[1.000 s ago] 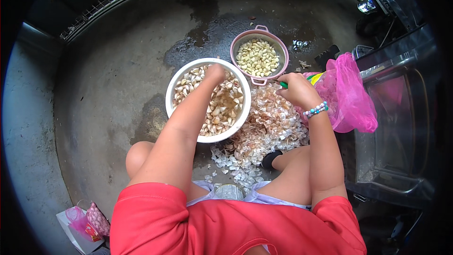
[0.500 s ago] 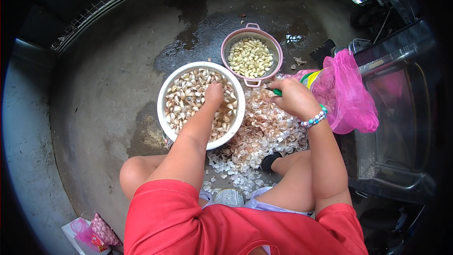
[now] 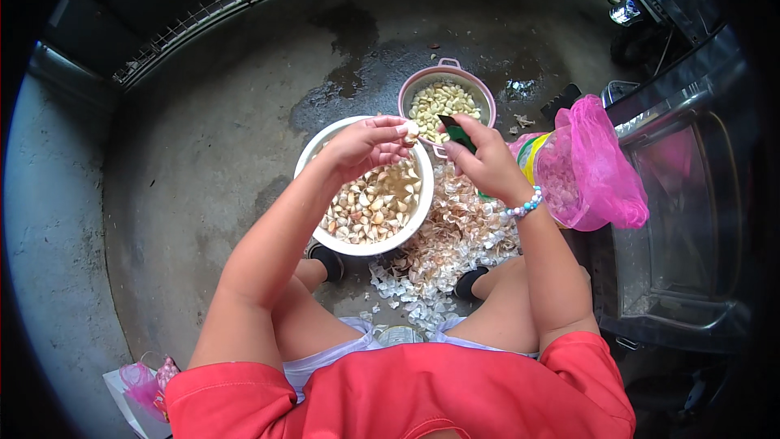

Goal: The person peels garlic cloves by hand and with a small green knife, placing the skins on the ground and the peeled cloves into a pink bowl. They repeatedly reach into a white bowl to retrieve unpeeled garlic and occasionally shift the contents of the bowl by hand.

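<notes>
A whitish garlic clove [image 3: 412, 132] is pinched between the thumb and fingers of my left hand [image 3: 367, 146], over the white basin [image 3: 309, 149] of unpeeled garlic cloves [image 3: 375, 205] in water. My right hand [image 3: 490, 161] is closed on a small knife [image 3: 457, 133] with a green handle and a dark blade. The knife is just right of the clove, with a small gap between them. Behind both hands stands a pink colander [image 3: 491, 97] holding pale peeled cloves [image 3: 443, 102]. My right hand hides part of the knife's handle.
A heap of garlic skins [image 3: 463, 232] lies on the floor right of the basin. A pink mesh bag [image 3: 597, 167] leans by a dark cabinet-like object [image 3: 674, 219] at the right. Another small pink bag [image 3: 142, 390] sits at the lower left. Wet patches [image 3: 349, 85] mark the concrete.
My left hand has come up out of the basin with a garlic clove and moved right, close to the knife. My right hand has turned, so the blade shows more.
</notes>
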Action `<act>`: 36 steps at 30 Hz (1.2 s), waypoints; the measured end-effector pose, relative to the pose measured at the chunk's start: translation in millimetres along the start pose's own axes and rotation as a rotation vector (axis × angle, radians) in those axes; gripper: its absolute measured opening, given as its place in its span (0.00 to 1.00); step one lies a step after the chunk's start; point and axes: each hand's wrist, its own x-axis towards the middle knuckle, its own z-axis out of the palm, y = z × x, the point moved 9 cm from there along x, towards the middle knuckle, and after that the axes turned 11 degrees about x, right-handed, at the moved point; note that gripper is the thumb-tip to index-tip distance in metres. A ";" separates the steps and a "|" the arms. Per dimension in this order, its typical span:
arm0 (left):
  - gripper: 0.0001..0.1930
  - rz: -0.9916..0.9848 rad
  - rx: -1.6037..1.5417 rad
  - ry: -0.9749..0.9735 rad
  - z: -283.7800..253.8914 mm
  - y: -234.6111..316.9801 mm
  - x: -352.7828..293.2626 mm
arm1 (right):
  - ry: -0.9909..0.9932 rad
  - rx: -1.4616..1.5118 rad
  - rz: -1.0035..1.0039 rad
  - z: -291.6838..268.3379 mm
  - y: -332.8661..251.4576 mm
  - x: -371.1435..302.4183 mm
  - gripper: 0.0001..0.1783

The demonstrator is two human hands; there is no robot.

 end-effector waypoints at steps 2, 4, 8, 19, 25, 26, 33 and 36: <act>0.11 0.053 -0.142 -0.001 16.5 10.0 -22.3 | 0.133 0.136 -0.133 -8.0 -25.4 -3.5 0.15; 0.11 0.075 -0.206 0.076 23.9 12.4 -37.3 | 0.111 0.107 -0.184 -3.5 -37.4 -4.2 0.16; 0.14 0.145 -0.309 0.159 31.6 17.0 -54.1 | 0.055 0.154 -0.196 6.6 -48.7 -9.8 0.18; 0.16 0.176 -0.238 0.007 42.8 21.7 -56.8 | 0.090 0.275 -0.088 0.7 -38.2 -3.8 0.11; 0.17 0.159 -0.217 -0.003 48.8 23.8 -59.1 | 0.126 -0.278 -0.454 6.4 -85.0 -7.0 0.24; 0.16 0.162 -0.232 -0.017 53.4 26.2 -60.6 | 0.159 -0.316 -0.486 6.0 -85.3 -8.7 0.26; 0.16 0.181 -0.318 -0.069 62.3 26.7 -64.2 | 0.217 -0.412 -0.548 7.0 -91.2 -11.3 0.25; 0.16 0.205 -0.293 -0.109 64.9 29.2 -65.5 | 0.212 -0.383 -0.585 7.5 -95.3 -12.1 0.24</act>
